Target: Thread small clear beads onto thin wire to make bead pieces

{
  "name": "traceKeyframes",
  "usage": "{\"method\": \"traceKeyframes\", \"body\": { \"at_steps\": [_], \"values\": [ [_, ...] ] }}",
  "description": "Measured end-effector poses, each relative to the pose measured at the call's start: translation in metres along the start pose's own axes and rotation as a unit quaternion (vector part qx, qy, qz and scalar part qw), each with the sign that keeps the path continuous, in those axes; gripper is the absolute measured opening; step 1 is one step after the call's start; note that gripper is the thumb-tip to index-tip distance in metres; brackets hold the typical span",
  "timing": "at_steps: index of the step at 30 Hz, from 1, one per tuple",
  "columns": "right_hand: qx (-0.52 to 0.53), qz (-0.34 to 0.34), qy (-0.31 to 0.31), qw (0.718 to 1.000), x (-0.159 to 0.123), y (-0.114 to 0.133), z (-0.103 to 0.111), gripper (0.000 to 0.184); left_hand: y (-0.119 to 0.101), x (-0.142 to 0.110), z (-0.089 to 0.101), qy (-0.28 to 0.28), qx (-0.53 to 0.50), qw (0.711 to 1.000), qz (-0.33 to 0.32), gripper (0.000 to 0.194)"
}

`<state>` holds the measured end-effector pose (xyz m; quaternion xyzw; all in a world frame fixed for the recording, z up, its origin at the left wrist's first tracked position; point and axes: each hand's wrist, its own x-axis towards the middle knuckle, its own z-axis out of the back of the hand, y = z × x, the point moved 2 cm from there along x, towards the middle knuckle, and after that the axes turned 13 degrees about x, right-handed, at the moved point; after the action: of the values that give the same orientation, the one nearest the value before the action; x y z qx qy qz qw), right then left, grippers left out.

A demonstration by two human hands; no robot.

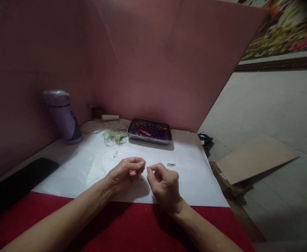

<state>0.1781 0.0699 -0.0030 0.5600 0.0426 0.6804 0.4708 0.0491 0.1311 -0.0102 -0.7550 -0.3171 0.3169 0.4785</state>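
Observation:
My left hand (128,171) and my right hand (165,183) are close together above a white sheet (90,175), a small gap between them. Thumb and forefinger of each are pinched; whatever they hold is too small to make out. Just right of my right hand lies a small metal clipper-like tool (171,164). Beyond my left hand sit several tiny clear or silvery bits (115,154). Farther back is a loose tangle of green thread (115,137). Beside it stands a metal tray (150,140) of dark purple beads or sequins, with a red-handled tool (145,132) on top.
A purple flask (64,119) stands at the back left, near a pale roll (110,118). A black flat object (32,175) lies on the left edge. Red cloth (103,224) covers the front. Pink walls (148,63) close in behind; cardboard (257,157) lies right on the floor.

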Motion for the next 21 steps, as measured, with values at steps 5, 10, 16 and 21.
{"method": "traceKeyframes", "body": {
  "at_steps": [5,10,16,21],
  "values": [
    [0.005,-0.004,0.003,1.000,-0.0009,0.0001,-0.0002,0.017,0.0002,-0.0001,0.0009,-0.002,-0.002,1.000,-0.001,0.007],
    [0.005,-0.012,0.006,1.000,-0.0017,-0.0019,-0.0011,0.017,0.0018,0.0004,0.0017,0.001,0.011,1.000,-0.006,0.007],
    [0.005,-0.015,0.006,1.000,-0.0028,-0.0038,-0.0016,0.017,0.0040,0.0023,0.0019,0.016,0.031,0.999,-0.018,0.008],
    [0.009,-0.016,0.008,1.000,-0.0022,-0.0027,-0.0018,0.016,0.0022,0.0017,-0.0006,0.015,0.039,0.999,-0.016,0.008]
  ]
}}
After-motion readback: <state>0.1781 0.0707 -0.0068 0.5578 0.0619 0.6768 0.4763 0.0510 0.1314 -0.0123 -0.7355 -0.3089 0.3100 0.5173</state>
